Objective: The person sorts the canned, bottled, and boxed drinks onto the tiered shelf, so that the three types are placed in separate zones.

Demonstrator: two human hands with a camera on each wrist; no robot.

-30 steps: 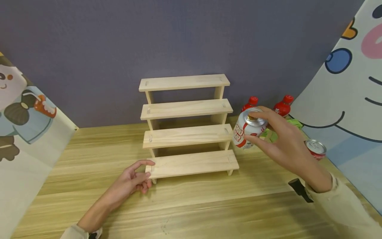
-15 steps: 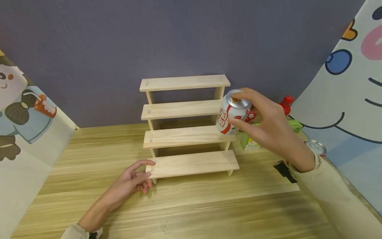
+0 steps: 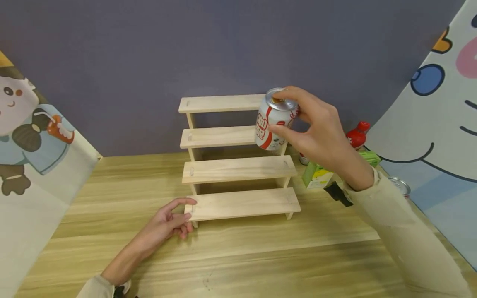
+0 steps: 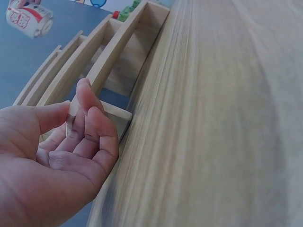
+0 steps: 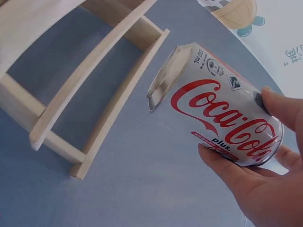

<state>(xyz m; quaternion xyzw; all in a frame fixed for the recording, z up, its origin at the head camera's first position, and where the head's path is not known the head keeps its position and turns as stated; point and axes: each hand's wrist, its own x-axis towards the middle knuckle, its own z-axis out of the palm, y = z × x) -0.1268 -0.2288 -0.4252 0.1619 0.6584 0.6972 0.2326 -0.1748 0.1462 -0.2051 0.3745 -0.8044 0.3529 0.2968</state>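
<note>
Can (image 3: 263, 120), long axis near upright, pinched at nine o'clock from right grip (image 3: 319, 131); left grip (image 3: 162, 227) pinches lowest shelf (image 3: 244, 203) at eight.

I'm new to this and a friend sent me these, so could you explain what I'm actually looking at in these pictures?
There's no robot here, just a person's left hand and right hand, both bare. The wide pictures come from a camera worn on the head, looking forward and down. The two smaller ones come from a camera on each wrist, showing that hand's work. On the wood-grain table is a wooden stand with four steps. The left hand pinches the left end of the lowest step. The right hand holds a Coca-Cola can in the air near the stand's top. Off to the right, partly hidden, are a green carton, a red bottle and a second can.
</note>
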